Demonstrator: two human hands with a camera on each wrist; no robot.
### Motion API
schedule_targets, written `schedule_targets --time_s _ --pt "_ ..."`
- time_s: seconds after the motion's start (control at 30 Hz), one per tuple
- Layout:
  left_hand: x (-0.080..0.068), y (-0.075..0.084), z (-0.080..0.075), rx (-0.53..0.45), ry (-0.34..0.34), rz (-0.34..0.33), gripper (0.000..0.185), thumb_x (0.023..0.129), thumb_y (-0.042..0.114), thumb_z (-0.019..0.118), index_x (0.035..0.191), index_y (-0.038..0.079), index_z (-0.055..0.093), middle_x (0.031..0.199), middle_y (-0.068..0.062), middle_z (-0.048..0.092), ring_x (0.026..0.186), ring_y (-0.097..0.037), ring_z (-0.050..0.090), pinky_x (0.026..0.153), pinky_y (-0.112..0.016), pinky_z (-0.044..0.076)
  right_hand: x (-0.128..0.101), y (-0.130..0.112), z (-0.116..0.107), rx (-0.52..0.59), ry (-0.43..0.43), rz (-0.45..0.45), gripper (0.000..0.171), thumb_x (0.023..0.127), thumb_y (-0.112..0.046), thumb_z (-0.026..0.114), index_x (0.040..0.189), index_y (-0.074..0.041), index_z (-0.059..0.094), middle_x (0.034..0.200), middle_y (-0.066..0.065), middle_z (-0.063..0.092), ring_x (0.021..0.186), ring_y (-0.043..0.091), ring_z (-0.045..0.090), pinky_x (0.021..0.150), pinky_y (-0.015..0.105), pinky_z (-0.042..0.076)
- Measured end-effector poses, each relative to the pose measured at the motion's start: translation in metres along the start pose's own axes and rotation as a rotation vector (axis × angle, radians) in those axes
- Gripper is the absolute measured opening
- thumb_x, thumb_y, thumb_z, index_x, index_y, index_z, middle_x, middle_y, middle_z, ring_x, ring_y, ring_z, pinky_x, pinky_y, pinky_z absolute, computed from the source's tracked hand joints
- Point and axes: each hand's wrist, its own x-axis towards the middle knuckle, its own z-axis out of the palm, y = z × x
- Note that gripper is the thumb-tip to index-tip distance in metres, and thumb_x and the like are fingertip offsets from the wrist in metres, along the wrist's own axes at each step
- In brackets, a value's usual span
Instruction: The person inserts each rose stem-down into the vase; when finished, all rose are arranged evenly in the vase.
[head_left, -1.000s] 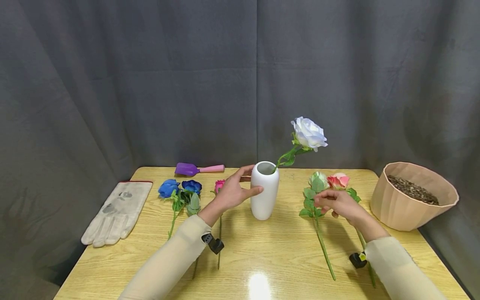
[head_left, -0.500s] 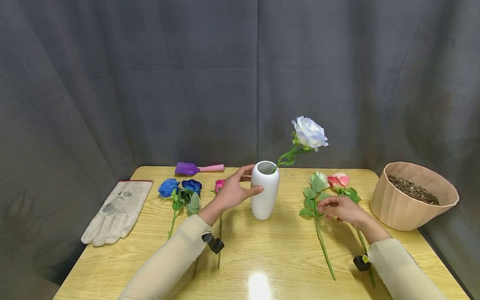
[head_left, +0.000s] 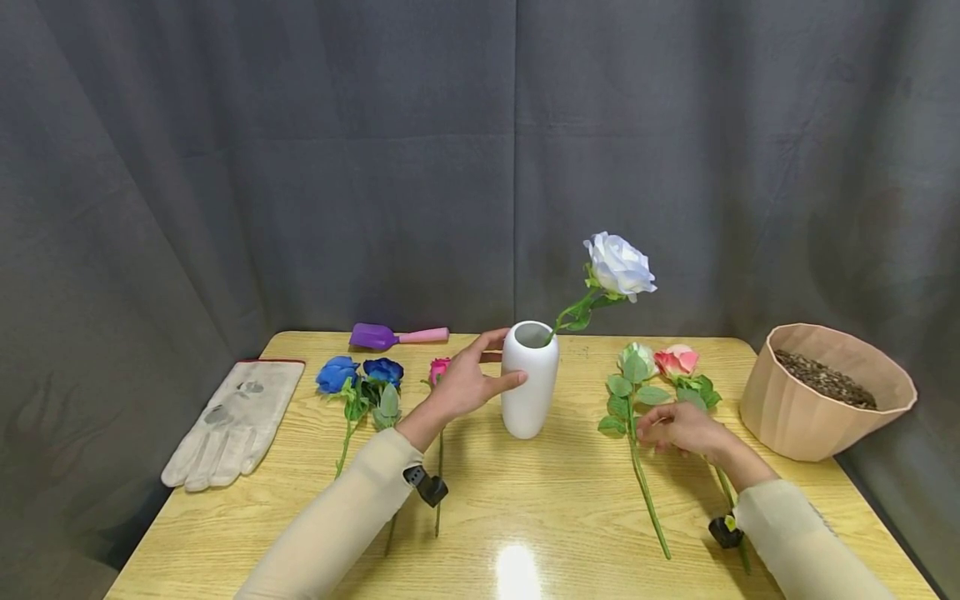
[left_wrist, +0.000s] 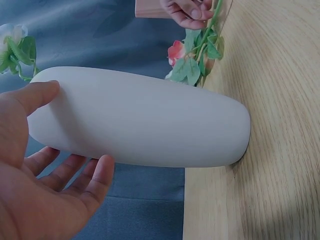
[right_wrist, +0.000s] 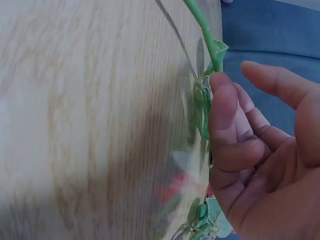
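The left hand [head_left: 467,385] holds a white vase [head_left: 529,387] near its top, thumb on one side and fingers on the other. The vase [left_wrist: 145,117] stands upright on the table. A white rose [head_left: 618,265] leans out of its mouth to the right. Beside the stem of a whitish-green rose [head_left: 637,360] is the right hand [head_left: 678,429], its fingers loosely bent. From the right wrist, the fingertips of the right hand [right_wrist: 250,145] meet the green stem [right_wrist: 202,22], while the thumb stays apart from it. A pink-red rose [head_left: 677,360] lies just beyond that hand.
Two blue roses [head_left: 337,375] and a pink rose [head_left: 438,371] lie left of the vase. Behind them is a purple scoop [head_left: 375,337]. A work glove [head_left: 236,425] lies at the left edge; a peach pot [head_left: 787,417] with dark filling stands at right.
The right hand has shifted down along the whitish-green rose, toward the person, from its leaves to the stem. The left hand and vase have stayed put.
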Motion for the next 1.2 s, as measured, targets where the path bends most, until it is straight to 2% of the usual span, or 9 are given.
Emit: schedule_targets --time_s 0.53,0.87,1.03,1.2 --pt "0.002 -0.002 0.0 -0.006 -0.002 0.018 0.078 0.084 0.039 0.08 0.149 0.018 0.043 0.141 -0.008 0.057 0.132 -0.035 0.055 0.102 -0.052 0.052 0.0 -0.001 0.009 -0.047 -0.03 0.044 0.026 0.095 -0.026 0.067 0.105 -0.003 0.072 0.087 0.002 0.075 0.073 0.016 0.066 0.047 0.023 0.036" --pt "0.001 -0.002 0.0 0.005 -0.003 0.003 0.081 0.083 0.042 0.08 0.15 0.019 0.042 0.143 -0.006 0.056 0.132 -0.033 0.055 0.101 -0.051 0.052 0.001 -0.001 0.011 -0.076 -0.032 0.048 0.024 0.093 -0.03 0.071 0.095 -0.007 0.076 0.078 -0.001 0.074 0.067 0.013 0.063 0.049 0.024 0.039" --pt "0.001 0.0 -0.001 -0.003 0.0 0.005 0.08 0.083 0.041 0.081 0.15 0.019 0.042 0.142 -0.007 0.056 0.132 -0.034 0.055 0.101 -0.052 0.052 0.0 -0.004 0.012 -0.094 -0.029 0.049 0.025 0.092 -0.031 0.071 0.09 -0.007 0.077 0.076 -0.001 0.074 0.068 0.014 0.065 0.051 0.024 0.039" --pt "0.001 0.001 -0.001 0.008 0.003 -0.002 0.08 0.083 0.04 0.081 0.15 0.02 0.043 0.141 -0.006 0.057 0.131 -0.03 0.056 0.1 -0.051 0.052 0.0 -0.006 0.013 -0.104 -0.032 0.05 0.025 0.092 -0.03 0.071 0.088 -0.006 0.077 0.076 -0.002 0.074 0.068 0.015 0.066 0.05 0.024 0.038"
